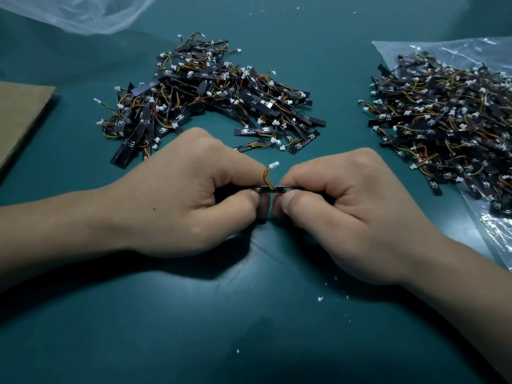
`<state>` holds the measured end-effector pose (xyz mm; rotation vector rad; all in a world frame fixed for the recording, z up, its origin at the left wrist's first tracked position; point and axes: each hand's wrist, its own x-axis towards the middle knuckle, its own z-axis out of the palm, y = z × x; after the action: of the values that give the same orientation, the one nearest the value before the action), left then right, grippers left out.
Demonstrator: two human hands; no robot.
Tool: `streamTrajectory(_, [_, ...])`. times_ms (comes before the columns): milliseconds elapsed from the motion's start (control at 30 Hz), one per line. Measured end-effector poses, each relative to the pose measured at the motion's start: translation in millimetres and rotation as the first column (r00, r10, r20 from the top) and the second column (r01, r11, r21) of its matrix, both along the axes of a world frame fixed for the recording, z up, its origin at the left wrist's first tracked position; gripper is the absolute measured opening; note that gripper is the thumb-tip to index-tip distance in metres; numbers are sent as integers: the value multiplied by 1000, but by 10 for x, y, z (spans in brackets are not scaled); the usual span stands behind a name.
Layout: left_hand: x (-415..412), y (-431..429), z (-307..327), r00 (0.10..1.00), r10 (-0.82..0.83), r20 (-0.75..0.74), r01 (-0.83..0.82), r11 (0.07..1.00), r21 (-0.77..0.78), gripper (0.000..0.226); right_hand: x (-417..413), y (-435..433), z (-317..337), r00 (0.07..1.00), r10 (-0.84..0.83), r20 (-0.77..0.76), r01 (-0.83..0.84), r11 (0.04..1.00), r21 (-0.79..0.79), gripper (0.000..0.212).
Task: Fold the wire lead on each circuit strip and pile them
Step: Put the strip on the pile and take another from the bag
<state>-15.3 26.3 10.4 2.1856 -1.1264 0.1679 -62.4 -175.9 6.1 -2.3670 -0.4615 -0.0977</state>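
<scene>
A thin black circuit strip [273, 189] is held level between both hands, just above the teal table. My left hand [191, 189] pinches its left end and my right hand [340, 206] pinches its right end, thumbs nearly touching. Its coloured wire lead [267, 177] stands up from the strip's middle and ends in a white connector [274, 164]. Behind my hands lies a wide pile of strips [210, 98]. A second heap of strips [448, 117] rests on a clear plastic bag at the right.
The clear plastic bag [476, 228] runs along the right edge. A brown cardboard sheet [19, 115] lies at the far left. Crumpled clear plastic [77, 12] sits at the back left. Small white crumbs [320, 298] dot the teal table [194, 328] near me.
</scene>
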Motion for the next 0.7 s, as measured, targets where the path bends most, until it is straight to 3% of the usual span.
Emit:
streamTrajectory(167, [10, 8, 3, 1000, -20, -5, 20, 999, 39, 20, 0, 2, -5, 1000, 4, 2, -4, 999, -38, 26])
streamTrajectory(700, [8, 10, -20, 999, 11, -33, -11, 1000, 14, 24, 5, 4, 1, 1000, 23, 12, -23, 999, -26, 26])
